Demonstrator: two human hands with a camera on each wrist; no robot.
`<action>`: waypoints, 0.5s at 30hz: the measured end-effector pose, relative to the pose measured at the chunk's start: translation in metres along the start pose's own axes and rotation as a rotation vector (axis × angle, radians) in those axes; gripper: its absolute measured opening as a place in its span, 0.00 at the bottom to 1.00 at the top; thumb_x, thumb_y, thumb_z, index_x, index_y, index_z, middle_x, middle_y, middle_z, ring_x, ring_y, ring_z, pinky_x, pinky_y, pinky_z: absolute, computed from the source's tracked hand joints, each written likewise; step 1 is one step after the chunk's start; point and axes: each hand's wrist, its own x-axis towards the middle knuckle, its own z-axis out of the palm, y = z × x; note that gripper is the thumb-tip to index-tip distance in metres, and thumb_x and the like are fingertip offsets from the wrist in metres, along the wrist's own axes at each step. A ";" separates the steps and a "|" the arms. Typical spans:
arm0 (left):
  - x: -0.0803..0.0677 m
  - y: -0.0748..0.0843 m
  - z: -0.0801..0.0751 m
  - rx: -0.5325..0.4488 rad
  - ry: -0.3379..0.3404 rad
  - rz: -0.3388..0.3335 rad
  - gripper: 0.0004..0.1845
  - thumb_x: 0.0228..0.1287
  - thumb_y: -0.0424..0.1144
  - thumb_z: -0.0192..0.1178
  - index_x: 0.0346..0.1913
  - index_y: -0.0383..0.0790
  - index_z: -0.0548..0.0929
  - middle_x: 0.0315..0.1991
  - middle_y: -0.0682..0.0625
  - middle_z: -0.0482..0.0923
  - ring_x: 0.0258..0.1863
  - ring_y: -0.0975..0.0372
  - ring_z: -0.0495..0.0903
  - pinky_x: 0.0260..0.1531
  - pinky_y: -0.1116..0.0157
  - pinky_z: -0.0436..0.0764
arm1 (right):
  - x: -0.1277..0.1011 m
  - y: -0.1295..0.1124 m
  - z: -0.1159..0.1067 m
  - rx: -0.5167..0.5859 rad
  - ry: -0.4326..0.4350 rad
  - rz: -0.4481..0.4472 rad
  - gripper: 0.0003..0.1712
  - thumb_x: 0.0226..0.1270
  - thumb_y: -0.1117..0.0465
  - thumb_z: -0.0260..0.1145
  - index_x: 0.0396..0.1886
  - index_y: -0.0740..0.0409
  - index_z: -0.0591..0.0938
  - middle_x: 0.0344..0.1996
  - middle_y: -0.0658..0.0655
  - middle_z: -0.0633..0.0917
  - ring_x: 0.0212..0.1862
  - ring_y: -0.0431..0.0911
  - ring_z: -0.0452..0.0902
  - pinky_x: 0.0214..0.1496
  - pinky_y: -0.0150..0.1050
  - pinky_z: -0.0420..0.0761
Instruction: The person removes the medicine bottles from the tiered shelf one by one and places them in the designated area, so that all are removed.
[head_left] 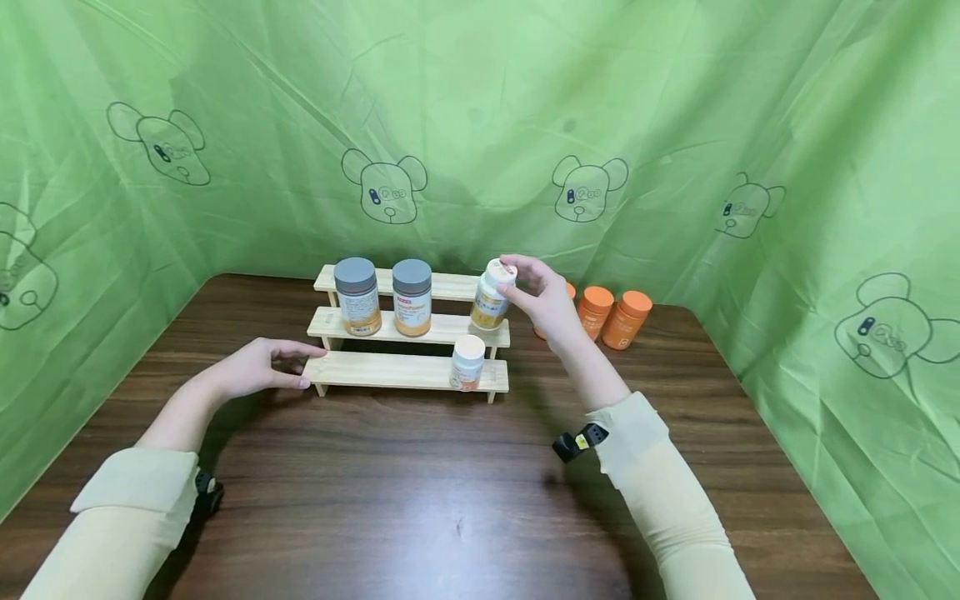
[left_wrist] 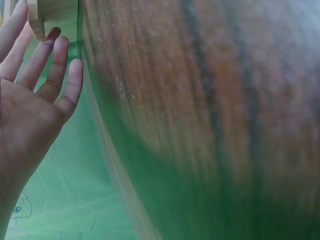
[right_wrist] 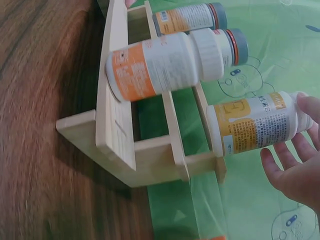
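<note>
A three-step wooden rack stands on the dark wooden table. My right hand grips the lid of a white-capped bottle with a yellow label, which stands slightly tilted at the right end of the middle step. In the right wrist view, the same bottle has my right hand's fingers around its lid end. My left hand lies with straight fingers touching the left end of the bottom step, and the left wrist view shows these fingers beside the rack's end.
Two grey-capped bottles stand on the middle step. A small white-capped bottle stands on the bottom step. Orange bottles stand behind my right hand. Green cloth walls in the table.
</note>
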 end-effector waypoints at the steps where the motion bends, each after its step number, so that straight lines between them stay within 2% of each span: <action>1: 0.000 -0.001 0.000 0.001 0.003 -0.003 0.28 0.52 0.47 0.70 0.58 0.48 0.79 0.48 0.49 0.82 0.45 0.66 0.78 0.46 0.66 0.73 | -0.001 -0.001 -0.003 0.001 0.005 -0.001 0.25 0.58 0.58 0.70 0.57 0.51 0.78 0.54 0.52 0.81 0.57 0.44 0.73 0.62 0.48 0.67; 2: -0.001 -0.001 0.000 -0.004 0.004 -0.005 0.28 0.52 0.48 0.70 0.58 0.48 0.78 0.51 0.50 0.81 0.48 0.66 0.77 0.49 0.65 0.72 | -0.001 -0.001 -0.006 0.002 0.010 -0.005 0.25 0.58 0.58 0.71 0.56 0.52 0.78 0.54 0.52 0.81 0.57 0.44 0.73 0.63 0.48 0.66; 9: 0.003 -0.001 0.002 -0.038 0.020 0.029 0.25 0.55 0.48 0.68 0.56 0.48 0.78 0.53 0.49 0.78 0.50 0.64 0.74 0.50 0.67 0.70 | -0.005 0.001 -0.023 0.018 0.047 -0.002 0.25 0.58 0.59 0.71 0.57 0.52 0.78 0.53 0.52 0.82 0.56 0.43 0.74 0.64 0.51 0.61; 15: 0.004 0.000 0.003 -0.047 0.005 0.014 0.25 0.54 0.48 0.68 0.56 0.50 0.78 0.55 0.50 0.77 0.53 0.63 0.72 0.52 0.68 0.67 | -0.011 0.002 -0.037 0.041 0.043 0.022 0.26 0.59 0.59 0.70 0.58 0.52 0.78 0.53 0.52 0.81 0.56 0.43 0.74 0.59 0.44 0.69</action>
